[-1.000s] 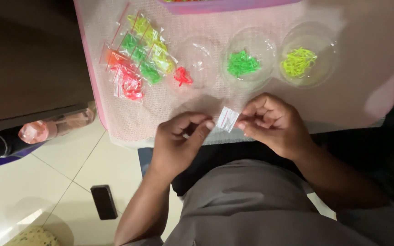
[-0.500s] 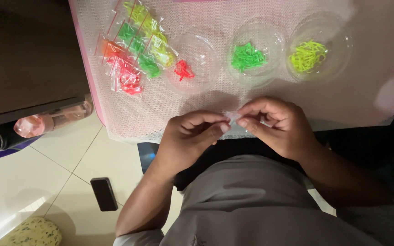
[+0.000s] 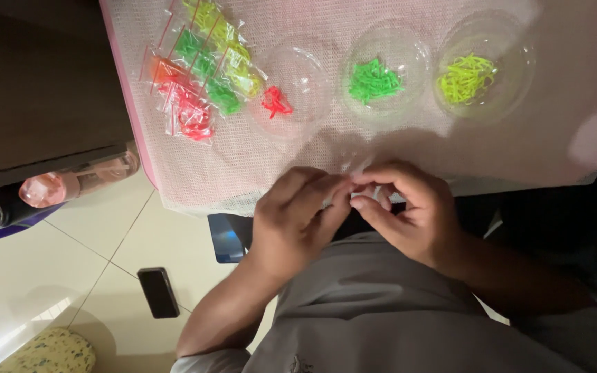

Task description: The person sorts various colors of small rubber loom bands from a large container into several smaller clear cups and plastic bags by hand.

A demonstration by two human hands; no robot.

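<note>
Pink mesh-covered worktop [image 3: 519, 148] | three clear bowls holding red [image 3: 276, 101], green [image 3: 373, 79], yellow pieces [image 3: 466, 76] | left hand [image 3: 297, 217], right hand [image 3: 409, 207] pinched together on small clear bag [image 3: 359, 168] at near edge.

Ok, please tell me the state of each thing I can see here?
left hand: pinching small clear bag
right hand: pinching same bag
small clear bag: held, mostly hidden
three clear bowls: holding red, green, yellow pieces
bag pile: lying on mat
phone: on floor, screen dark
</note>
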